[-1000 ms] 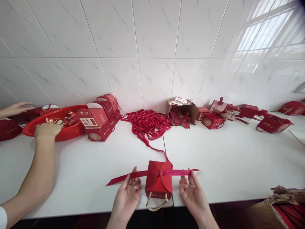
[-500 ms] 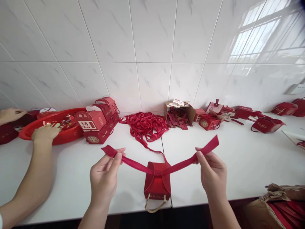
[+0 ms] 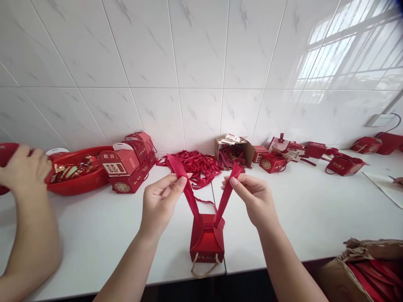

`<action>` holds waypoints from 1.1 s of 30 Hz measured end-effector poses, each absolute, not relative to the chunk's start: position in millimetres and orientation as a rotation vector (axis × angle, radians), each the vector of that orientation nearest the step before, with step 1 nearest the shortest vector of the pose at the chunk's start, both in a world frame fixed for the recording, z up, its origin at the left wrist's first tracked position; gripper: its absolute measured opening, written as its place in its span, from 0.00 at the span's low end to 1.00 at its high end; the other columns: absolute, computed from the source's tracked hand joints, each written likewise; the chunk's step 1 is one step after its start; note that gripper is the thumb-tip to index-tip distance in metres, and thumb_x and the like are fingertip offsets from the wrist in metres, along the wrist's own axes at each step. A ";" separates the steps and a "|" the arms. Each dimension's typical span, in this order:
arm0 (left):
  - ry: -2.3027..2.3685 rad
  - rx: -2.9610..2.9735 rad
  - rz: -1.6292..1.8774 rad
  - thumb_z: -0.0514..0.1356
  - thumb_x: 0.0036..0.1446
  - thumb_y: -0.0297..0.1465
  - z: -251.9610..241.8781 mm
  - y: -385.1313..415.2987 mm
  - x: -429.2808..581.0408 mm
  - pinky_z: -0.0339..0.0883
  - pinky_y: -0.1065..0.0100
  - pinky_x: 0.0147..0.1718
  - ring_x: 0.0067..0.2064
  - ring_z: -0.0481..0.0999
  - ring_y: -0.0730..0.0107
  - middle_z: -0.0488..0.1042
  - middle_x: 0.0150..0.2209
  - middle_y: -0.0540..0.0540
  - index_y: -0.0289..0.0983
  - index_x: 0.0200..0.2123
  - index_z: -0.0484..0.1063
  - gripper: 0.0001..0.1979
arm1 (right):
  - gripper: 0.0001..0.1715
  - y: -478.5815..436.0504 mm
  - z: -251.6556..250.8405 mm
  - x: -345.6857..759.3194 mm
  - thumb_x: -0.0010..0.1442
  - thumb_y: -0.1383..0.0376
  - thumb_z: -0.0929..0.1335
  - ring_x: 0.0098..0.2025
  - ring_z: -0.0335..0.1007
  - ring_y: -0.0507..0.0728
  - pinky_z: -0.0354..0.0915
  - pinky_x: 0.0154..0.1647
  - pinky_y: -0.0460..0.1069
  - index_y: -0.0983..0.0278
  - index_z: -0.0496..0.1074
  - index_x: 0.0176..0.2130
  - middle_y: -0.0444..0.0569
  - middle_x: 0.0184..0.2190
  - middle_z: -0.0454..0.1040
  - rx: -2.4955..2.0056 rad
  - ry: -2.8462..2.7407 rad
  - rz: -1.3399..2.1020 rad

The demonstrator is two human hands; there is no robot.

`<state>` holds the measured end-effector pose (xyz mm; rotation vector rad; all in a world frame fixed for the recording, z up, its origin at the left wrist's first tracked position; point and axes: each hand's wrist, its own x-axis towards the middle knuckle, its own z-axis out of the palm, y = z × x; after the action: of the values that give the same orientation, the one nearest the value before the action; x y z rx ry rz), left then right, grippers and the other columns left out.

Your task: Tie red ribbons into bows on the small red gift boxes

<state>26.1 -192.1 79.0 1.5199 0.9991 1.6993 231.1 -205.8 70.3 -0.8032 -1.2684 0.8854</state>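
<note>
A small red gift box (image 3: 207, 243) with a rope handle (image 3: 205, 272) stands close to the table's front edge. Threaded through its top is a red ribbon (image 3: 223, 204), both ends raised in a V. My left hand (image 3: 161, 201) pinches one end between thumb and fingers, above and left of the box. The other end is pinched by my right hand (image 3: 252, 197), up and to the right. Behind the box lies a tangled heap of red ribbons (image 3: 201, 165).
Stacked red boxes (image 3: 126, 165) and a red basin (image 3: 91, 182) of packets stand left. A co-worker's hand (image 3: 28, 167) holds something red there. An open carton (image 3: 248, 151) and finished boxes (image 3: 345, 164) line the wall; a large carton (image 3: 333, 277) is lower right.
Both my hands have come closer together and higher, turning the ribbon ends from a wide spread into a narrow V. The co-worker's hand has left the basin and moved left.
</note>
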 end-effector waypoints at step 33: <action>0.893 1.674 1.193 0.58 0.62 0.33 90.8 -207.4 41.7 0.67 0.72 0.34 0.32 0.73 0.74 0.73 0.28 0.53 0.39 0.34 0.64 0.06 | 0.08 -205.0 72.2 208.7 0.57 0.67 0.69 0.22 0.68 0.48 0.65 0.22 0.43 0.64 0.78 0.37 0.45 0.25 0.77 -0.801 -1.308 1.008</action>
<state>41.7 -207.4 90.8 1.6745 0.8927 1.1929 208.7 -205.0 72.2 -0.8006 -1.3078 1.0078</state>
